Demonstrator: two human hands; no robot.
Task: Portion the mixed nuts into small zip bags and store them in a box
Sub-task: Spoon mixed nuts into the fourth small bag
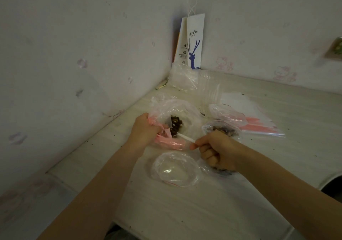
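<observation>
My left hand (146, 128) grips the bunched pink-edged rim of a large clear plastic bag (177, 110) that holds dark mixed nuts (175, 124). My right hand (215, 149) pinches the handle of a white spoon (187, 138) whose bowl end lies among the nuts inside the bag. An open small zip bag (175, 169) lies empty on the table just below both hands. A small zip bag with nuts in it (224, 129) sits behind my right hand. Another bag with nuts (222, 171) peeks out under my right wrist.
A stack of empty zip bags with pink strips (255, 113) lies to the right. More crumpled clear plastic (183, 78) and a white paper coffee bag (192, 41) stand in the wall corner. The table's edge (74, 156) runs along the left; crumbs dot the top.
</observation>
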